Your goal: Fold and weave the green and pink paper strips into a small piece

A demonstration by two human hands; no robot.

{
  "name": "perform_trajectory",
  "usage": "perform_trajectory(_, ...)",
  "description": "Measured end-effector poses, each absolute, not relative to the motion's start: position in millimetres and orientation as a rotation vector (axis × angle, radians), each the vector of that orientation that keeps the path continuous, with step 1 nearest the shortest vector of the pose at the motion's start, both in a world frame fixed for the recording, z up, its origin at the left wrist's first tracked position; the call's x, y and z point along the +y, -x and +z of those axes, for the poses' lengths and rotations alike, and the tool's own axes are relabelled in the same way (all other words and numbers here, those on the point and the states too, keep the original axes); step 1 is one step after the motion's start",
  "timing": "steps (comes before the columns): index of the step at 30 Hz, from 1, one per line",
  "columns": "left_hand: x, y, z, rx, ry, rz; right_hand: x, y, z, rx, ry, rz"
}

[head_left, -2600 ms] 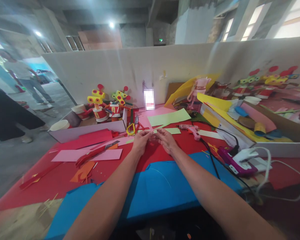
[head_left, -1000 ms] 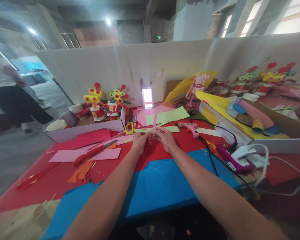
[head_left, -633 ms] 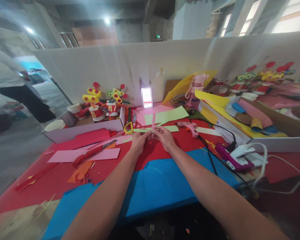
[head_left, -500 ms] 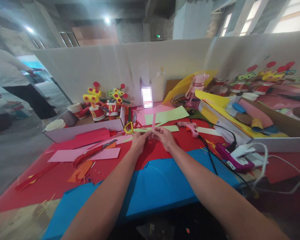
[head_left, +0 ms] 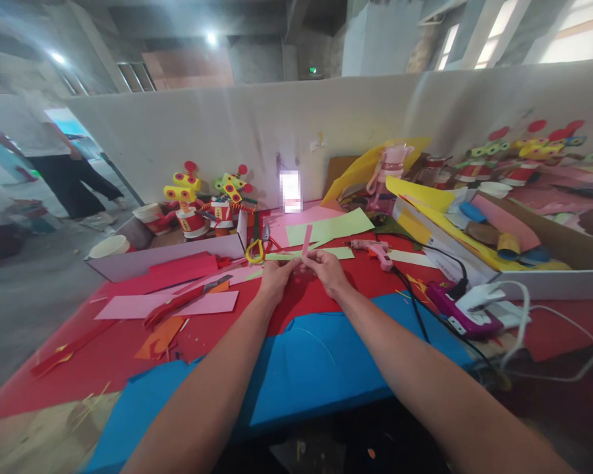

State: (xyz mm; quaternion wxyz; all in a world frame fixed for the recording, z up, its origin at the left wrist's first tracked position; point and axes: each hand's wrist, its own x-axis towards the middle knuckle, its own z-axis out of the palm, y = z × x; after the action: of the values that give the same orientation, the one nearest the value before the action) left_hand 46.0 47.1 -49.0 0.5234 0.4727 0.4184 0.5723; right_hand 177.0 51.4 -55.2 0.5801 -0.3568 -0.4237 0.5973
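Note:
A narrow pink paper strip (head_left: pixel 307 238) stands up from between my fingertips, leaning slightly right. My left hand (head_left: pixel 278 278) is closed, its thumb and fingers pinching at the strip's lower end. Closed as well, my right hand (head_left: pixel 329 271) pinches the same spot from the other side. The fingers hide the strip's base. Pale green paper strips (head_left: pixel 340 253) extend behind both hands; whether the fingers touch them, I cannot tell. Beyond lies a wider light green sheet (head_left: pixel 348 226). Yellow-handled scissors (head_left: pixel 255 251) rest left of my hands, and a pink glue gun (head_left: pixel 378 253) lies to the right.
A red-handled utility knife (head_left: pixel 180 306) lies on pink paper at left. Paper-cup figures (head_left: pixel 192 222) stand in a shallow box (head_left: pixel 178 258). At right are a cardboard box (head_left: pixel 548 286) of paper scraps and a purple power strip (head_left: pixel 462 315) with cables. A person (head_left: pixel 54 141) is at far left.
The pink strip has tilted a little to the right at its top. My hands have stayed almost in place. The person at far left has shifted to the right.

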Motion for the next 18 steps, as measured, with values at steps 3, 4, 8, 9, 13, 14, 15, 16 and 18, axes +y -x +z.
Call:
perform_trajectory(3,47.0,-46.0,-49.2,0.992,-1.132,1.374,51.7,-178.2,-55.2,-1.006,0.814,1.389)
perform_trajectory(4,46.8,-46.0,-49.0,0.990,-1.135,1.375,51.8,-178.3,-55.3,-1.011,0.812,1.387)
perform_trajectory(8,45.0,-46.1,-46.4,1.008,-1.148,1.372,52.2,-177.2,-57.3,-1.002,0.823,1.373)
perform_trajectory(9,44.4,-46.2,-45.4,1.016,-1.144,1.368,52.3,-176.7,-57.9,-0.995,0.827,1.358)
perform_trajectory(13,43.3,-46.8,-42.9,1.025,-1.140,1.350,52.6,-175.5,-59.3,-0.973,0.830,1.332)
perform_trajectory(14,43.4,-46.8,-42.9,1.013,-1.147,1.344,52.4,-175.5,-59.3,-0.967,0.829,1.343)
perform_trajectory(15,43.7,-46.8,-43.1,1.000,-1.153,1.339,52.2,-175.5,-59.0,-0.962,0.826,1.353)
perform_trajectory(16,44.0,-46.7,-43.3,0.990,-1.157,1.337,51.9,-175.4,-58.7,-0.958,0.823,1.359)
perform_trajectory(18,44.6,-46.5,-43.9,0.991,-1.164,1.355,51.1,-175.2,-57.9,-0.951,0.811,1.364)
